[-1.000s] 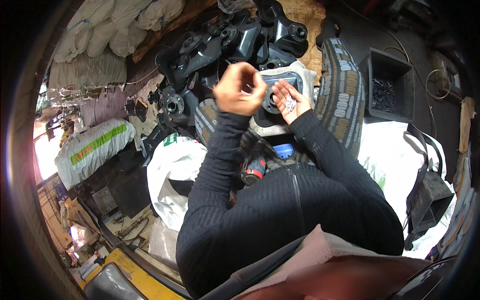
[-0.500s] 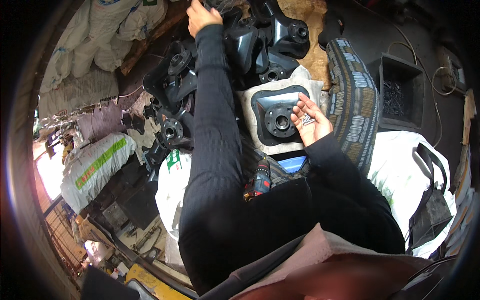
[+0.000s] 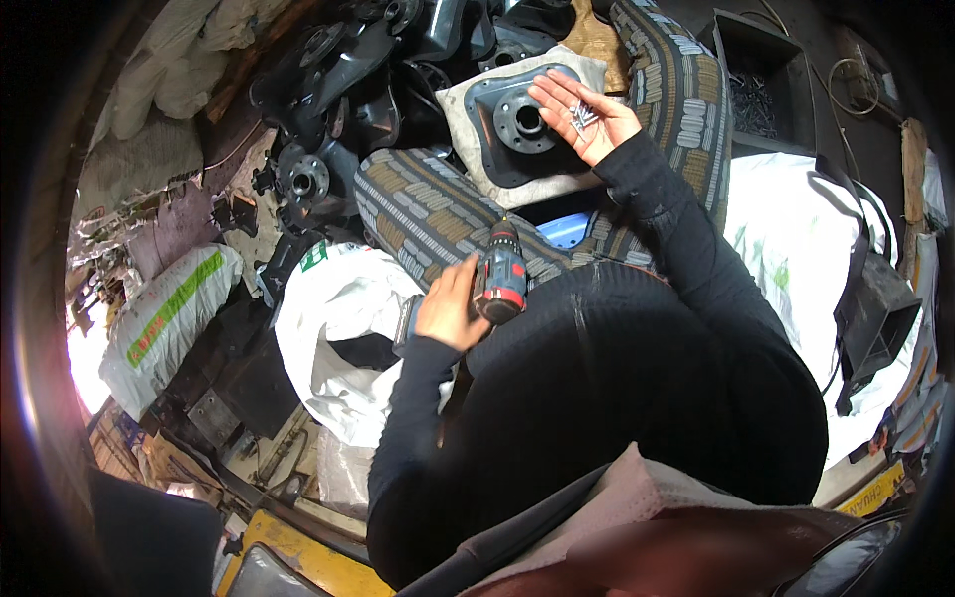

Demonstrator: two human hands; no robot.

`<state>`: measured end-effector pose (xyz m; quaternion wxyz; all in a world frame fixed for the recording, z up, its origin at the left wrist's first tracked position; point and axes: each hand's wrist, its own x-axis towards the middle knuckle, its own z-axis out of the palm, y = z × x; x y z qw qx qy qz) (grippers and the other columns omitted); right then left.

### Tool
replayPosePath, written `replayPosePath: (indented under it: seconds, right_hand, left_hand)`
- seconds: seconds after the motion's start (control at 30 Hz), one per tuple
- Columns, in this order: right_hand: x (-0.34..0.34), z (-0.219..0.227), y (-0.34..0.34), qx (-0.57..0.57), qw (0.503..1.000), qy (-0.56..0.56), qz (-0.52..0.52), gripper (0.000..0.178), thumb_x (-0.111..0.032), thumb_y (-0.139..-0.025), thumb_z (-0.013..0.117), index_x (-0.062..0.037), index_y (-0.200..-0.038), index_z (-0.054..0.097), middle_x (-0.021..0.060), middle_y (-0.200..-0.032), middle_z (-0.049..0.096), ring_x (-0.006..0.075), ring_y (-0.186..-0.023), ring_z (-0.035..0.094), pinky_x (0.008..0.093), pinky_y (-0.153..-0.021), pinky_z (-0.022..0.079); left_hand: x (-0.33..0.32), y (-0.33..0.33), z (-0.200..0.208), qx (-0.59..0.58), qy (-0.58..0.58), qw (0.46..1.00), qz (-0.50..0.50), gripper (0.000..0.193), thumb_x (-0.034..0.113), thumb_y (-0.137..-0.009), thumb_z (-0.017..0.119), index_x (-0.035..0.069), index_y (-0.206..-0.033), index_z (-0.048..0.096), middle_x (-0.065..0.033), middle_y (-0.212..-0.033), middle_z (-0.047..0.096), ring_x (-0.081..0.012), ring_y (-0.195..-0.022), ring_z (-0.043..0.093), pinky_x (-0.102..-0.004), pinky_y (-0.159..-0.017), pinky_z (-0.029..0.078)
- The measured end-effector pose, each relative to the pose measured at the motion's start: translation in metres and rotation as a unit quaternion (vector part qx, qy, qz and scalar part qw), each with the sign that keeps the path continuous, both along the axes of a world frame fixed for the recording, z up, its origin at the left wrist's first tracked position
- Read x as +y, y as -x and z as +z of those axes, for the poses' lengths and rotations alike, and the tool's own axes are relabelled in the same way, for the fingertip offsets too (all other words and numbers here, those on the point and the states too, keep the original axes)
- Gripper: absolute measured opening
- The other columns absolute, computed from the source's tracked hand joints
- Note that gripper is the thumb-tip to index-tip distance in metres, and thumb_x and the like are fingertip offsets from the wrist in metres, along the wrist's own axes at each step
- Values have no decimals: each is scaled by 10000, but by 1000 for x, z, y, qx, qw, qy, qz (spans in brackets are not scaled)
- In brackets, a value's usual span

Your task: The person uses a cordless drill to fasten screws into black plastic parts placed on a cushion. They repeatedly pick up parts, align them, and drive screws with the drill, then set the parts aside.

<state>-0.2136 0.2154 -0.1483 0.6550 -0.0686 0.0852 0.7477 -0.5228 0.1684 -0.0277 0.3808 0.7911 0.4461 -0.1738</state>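
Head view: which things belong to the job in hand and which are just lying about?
Likely in use: drill in left hand; silvery pieces on right hand; black flanged part.
Likely lying about: green-striped white sack; white plastic at right.

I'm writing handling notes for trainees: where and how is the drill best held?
Probably by the handle of the drill, coming from the left: the handle, mostly hidden by the left hand, appears to extend that way, while the bit points forward, away from the palm.
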Motion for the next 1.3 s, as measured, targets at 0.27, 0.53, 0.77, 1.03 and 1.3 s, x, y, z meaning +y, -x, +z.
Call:
replayPosePath:
  seconds: [0.27,0.53,0.77,1.03,1.3]
  right_hand:
    - [-27,11,5,-24,998,-43,44,448,-54,-943,361,16,-1377,274,189,-1410,340,319,-1305,347,425,-1043,382]
    - [-31,22,18,11,998,-51,46,469,-105,-948,399,-23,-1392,272,120,-1413,364,291,-1306,354,406,-1000,435]
    - [-28,14,23,-12,1000,-9,25,421,-164,-957,440,-34,-1350,361,107,-1346,458,255,-1269,416,348,-960,468]
    - [-27,8,25,99,993,-41,40,318,-204,-938,502,-54,-1219,501,81,-1224,557,223,-1212,482,274,-806,531]
    - [-30,21,41,14,993,115,-9,262,-197,-940,496,-50,-1153,540,97,-1182,580,237,-1167,520,334,-901,511]
  left_hand:
    - [27,12,4,-219,-214,946,-105,602,59,-720,682,97,-1284,475,-108,-1079,626,-248,-999,605,-353,-860,479]
    - [39,-55,79,-234,-172,957,-20,402,153,-711,718,58,-1085,603,-103,-1029,633,-296,-962,609,-370,-873,476]
    - [44,-81,71,-202,-238,945,-103,398,149,-707,696,72,-1085,601,-99,-1066,625,-284,-1024,587,-373,-917,460]
    - [47,-87,67,-173,-207,960,-71,400,146,-693,700,79,-1077,607,-103,-1070,625,-283,-1031,587,-375,-909,466]
    - [47,-84,56,-168,-227,956,-86,421,170,-693,717,92,-1090,604,-102,-1114,607,-265,-1037,588,-350,-892,473]
